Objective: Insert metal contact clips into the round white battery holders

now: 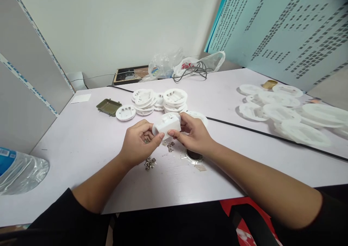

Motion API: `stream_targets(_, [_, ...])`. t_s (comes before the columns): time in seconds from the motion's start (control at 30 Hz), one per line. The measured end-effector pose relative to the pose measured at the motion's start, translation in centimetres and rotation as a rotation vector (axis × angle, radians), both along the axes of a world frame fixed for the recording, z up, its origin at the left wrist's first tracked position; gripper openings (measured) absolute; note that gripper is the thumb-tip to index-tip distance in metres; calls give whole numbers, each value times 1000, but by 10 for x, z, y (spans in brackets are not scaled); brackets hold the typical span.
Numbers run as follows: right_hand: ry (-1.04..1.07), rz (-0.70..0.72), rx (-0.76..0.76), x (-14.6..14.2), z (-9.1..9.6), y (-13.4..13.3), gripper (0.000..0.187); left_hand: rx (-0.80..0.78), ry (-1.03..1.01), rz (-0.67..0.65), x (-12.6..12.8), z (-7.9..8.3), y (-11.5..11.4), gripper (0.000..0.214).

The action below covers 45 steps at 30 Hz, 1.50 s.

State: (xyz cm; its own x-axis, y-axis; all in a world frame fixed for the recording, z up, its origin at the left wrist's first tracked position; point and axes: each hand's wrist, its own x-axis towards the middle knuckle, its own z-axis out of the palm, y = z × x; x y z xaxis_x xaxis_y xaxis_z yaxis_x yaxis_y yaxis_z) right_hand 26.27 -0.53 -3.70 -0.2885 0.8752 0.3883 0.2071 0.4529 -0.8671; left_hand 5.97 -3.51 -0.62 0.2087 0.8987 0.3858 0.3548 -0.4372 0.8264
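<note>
Both hands were wrapped around one round white plastic disc part point(166, 125) just above the pale table point(81, 144).

Left hand point(137, 144) had its fingers curled in, thumb pinching the disc's near edge; right hand point(194, 135) gripped the other side, fingers bent snug. Small metal clips point(150, 163) sat scattered right under the hands, with stacks of white plastic discs point(159, 101) a bit further back.

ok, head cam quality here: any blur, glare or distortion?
Head view: soft even light, faint shadows under the left hand and right hand; the white part they hold is nearly blown out, little detail; head view, right edge: the white discs smear into blur; the wall panels lean, wide-lens distortion.
</note>
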Motion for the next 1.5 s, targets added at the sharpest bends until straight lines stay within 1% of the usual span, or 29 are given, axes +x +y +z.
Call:
stream_targets(0.1, [-7,-37,27,-1,-2,-1,52,146,93,40,1,0,0,25])
stream_targets(0.17, [8,-39,23,-2,-3,-1,52,211,138,53,0,-1,1,28])
stream_targets(0.27, [64,40,-31,-2,-3,-3,47,314,179,45,-3,-5,5,20])
stream_targets(0.33, [136,139,-74,-2,-3,-3,46,415,204,22,-5,-9,8,9])
stream_targets(0.37, [174,187,-89,-2,-3,-3,46,467,218,7,-7,-11,9,7])
stream_targets(0.43, [226,232,-69,-1,-3,-2,47,548,253,-22,-9,-14,11,10])
stream_targets(0.5, [227,196,5,-1,-4,-1,48,581,287,-41,-10,-17,12,14])
stream_targets(0.6, [188,104,120,0,-4,2,47,569,302,-70,-11,-18,13,16])
stream_targets(0.7, [168,47,193,3,-4,5,46,507,250,-88,-15,-14,16,28])
stream_targets(0.77, [166,-1,239,6,-3,7,46,445,233,-46,-21,-10,20,24])
stream_targets(0.8, [167,-26,263,7,-3,8,45,430,258,-35,-25,-8,22,17])
stream_targets(0.83, [169,-49,290,9,-2,9,44,405,314,-51,-29,-7,24,12])
stream_targets(0.97, [131,-108,392,12,-3,12,41,305,651,-304,-42,-5,33,14])
stream_targets(1.03, [91,-122,409,12,-3,12,41,277,719,-387,-45,-5,35,15])
stream_targets(1.1, [60,-140,427,13,-3,12,43,264,741,-423,-46,-6,37,14])
stream_targets(1.23, [30,-165,487,13,-2,11,45,249,792,-409,-46,-8,38,10])
stream_targets(1.37, [27,-121,522,13,-2,10,42,219,832,-402,-47,-9,39,6])
stream_targets(1.5, [0,-114,511,12,-2,9,44,227,833,-404,-46,-7,38,12])
